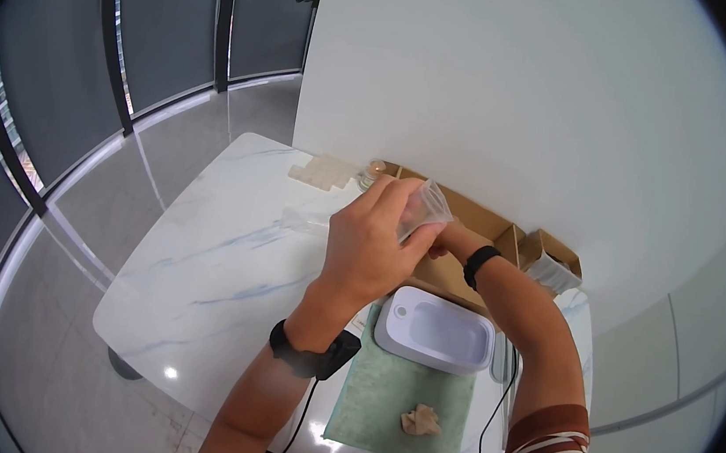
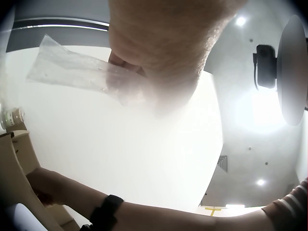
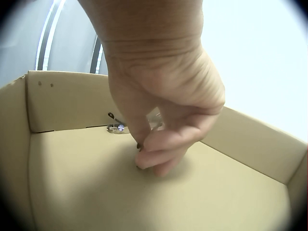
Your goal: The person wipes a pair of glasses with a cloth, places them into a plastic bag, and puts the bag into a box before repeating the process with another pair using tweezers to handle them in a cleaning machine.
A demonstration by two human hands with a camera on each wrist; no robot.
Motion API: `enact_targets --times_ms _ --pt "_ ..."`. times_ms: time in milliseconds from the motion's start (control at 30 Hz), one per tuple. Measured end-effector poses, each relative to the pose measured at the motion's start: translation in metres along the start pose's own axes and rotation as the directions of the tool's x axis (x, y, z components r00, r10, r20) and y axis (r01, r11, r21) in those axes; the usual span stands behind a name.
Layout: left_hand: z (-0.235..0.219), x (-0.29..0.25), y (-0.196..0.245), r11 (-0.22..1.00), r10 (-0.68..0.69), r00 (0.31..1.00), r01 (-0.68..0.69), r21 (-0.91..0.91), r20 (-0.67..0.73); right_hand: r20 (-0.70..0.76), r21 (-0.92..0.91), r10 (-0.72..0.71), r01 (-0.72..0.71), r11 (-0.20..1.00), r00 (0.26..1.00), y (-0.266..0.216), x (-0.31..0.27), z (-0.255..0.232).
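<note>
My left hand (image 1: 365, 244) holds a clear plastic bag (image 1: 425, 208) up over the near left part of a cardboard box (image 1: 455, 272). In the left wrist view the bag (image 2: 67, 70) sticks out past the fingers, see-through and with nothing visible inside. Down inside the box, my right hand (image 3: 166, 106) has its thumb and fingertips together low over the bottom. A small dark piece shows between them, mostly hidden by the fingers. Farther back on the box floor lie a few small shiny trinkets (image 3: 116, 128), jewellery-like.
A white oval tub (image 1: 449, 331) stands on a green cloth (image 1: 388, 406) with a crumpled beige cloth (image 1: 421, 420). Pale square pieces (image 1: 324, 172), a small jar (image 1: 375, 171) and a clear plastic sheet (image 1: 303, 220) lie left. A smaller box (image 1: 554, 260) stands right.
</note>
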State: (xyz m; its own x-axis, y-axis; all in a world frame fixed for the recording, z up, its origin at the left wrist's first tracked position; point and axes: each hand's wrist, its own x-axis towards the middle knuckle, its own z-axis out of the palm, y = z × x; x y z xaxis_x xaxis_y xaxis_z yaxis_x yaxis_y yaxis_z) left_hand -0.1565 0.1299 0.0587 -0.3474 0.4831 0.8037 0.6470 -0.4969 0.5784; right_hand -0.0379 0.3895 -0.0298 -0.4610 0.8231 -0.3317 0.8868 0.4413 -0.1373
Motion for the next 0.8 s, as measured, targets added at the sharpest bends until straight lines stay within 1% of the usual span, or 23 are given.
enact_targets --times_ms 33,133,200,233,300,333,367,400,433,467,500,533,567,633,667,733,767,800 --pt "0.0 0.0 0.0 1.0 0.004 1.0 -0.004 -0.002 -0.001 -0.005 0.004 0.005 -0.005 1.0 1.0 0.01 -0.004 -0.003" --pt "0.002 -0.001 -0.001 1.0 0.003 1.0 -0.003 -0.004 0.011 -0.023 0.018 0.023 -0.023 1.0 0.999 0.014 -0.02 -0.009" --pt "0.003 -0.001 0.001 1.0 -0.017 1.0 0.017 -0.014 0.023 -0.089 0.01 0.105 -0.104 0.994 0.991 0.014 -0.059 -0.032" --pt "0.005 -0.002 0.002 1.0 -0.005 1.0 0.006 -0.029 0.031 -0.099 0.017 0.12 -0.119 0.993 0.988 0.025 -0.064 -0.036" --pt "0.007 -0.003 0.001 1.0 0.018 0.998 -0.019 0.019 0.054 -0.175 0.133 0.113 -0.09 0.987 0.978 0.044 -0.078 -0.048" --pt "0.008 -0.004 0.003 1.0 0.002 0.996 -0.003 0.019 0.086 -0.188 0.139 0.127 -0.102 0.985 0.974 0.054 -0.089 -0.05" --pt "0.01 -0.005 0.004 1.0 0.017 0.996 -0.017 0.004 0.09 -0.284 0.256 0.125 -0.05 0.965 0.951 0.057 -0.111 -0.053" --pt "0.011 -0.006 0.005 1.0 0.016 0.991 -0.018 0.015 0.131 -0.376 0.362 0.132 0.014 0.932 0.917 0.06 -0.133 -0.054" --pt "0.013 -0.008 0.007 0.999 0.015 0.985 -0.019 0.026 0.171 -0.388 0.369 0.146 0.007 0.93 0.91 0.064 -0.152 -0.051" --pt "0.015 -0.009 0.009 0.999 0.03 0.983 -0.033 0.015 0.179 -0.48 0.42 0.151 0.075 0.904 0.864 0.068 -0.17 -0.047" --pt "0.017 -0.011 0.011 0.999 0.018 0.968 -0.024 0.022 0.25 -0.566 0.462 0.163 0.148 0.875 0.808 0.072 -0.187 -0.042" --pt "0.019 -0.013 0.013 0.999 0.005 0.948 -0.016 0.032 0.319 -0.604 0.453 0.149 0.183 0.872 0.783 0.078 -0.203 -0.038" --pt "0.022 -0.015 0.012 0.999 0.02 0.944 -0.03 0.027 0.328 -0.611 0.462 0.162 0.183 0.868 0.775 0.082 -0.218 -0.032" --pt "0.028 -0.022 0.009 0.994 -0.008 0.888 -0.042 0.098 0.46 -0.59 0.676 0.243 0.306 0.671 0.77 0.086 -0.247 -0.016" --pt "0.031 -0.025 0.009 0.993 0.002 0.885 -0.055 0.102 0.465 -0.594 0.68 0.247 0.314 0.663 0.765 0.087 -0.259 -0.009" --pt "0.037 -0.031 0.01 0.994 0.002 0.868 -0.057 0.096 0.496 -0.583 0.753 0.244 0.402 0.521 0.775 0.089 -0.281 0.004" --pt "0.039 -0.032 0.011 0.992 0.006 0.865 -0.067 0.103 0.501 -0.585 0.756 0.246 0.409 0.511 0.773 0.087 -0.29 0.007" --pt "0.041 -0.033 0.011 0.99 0.023 0.855 -0.09 0.105 0.518 -0.567 0.78 0.249 0.414 0.469 0.785 0.083 -0.299 0.01"
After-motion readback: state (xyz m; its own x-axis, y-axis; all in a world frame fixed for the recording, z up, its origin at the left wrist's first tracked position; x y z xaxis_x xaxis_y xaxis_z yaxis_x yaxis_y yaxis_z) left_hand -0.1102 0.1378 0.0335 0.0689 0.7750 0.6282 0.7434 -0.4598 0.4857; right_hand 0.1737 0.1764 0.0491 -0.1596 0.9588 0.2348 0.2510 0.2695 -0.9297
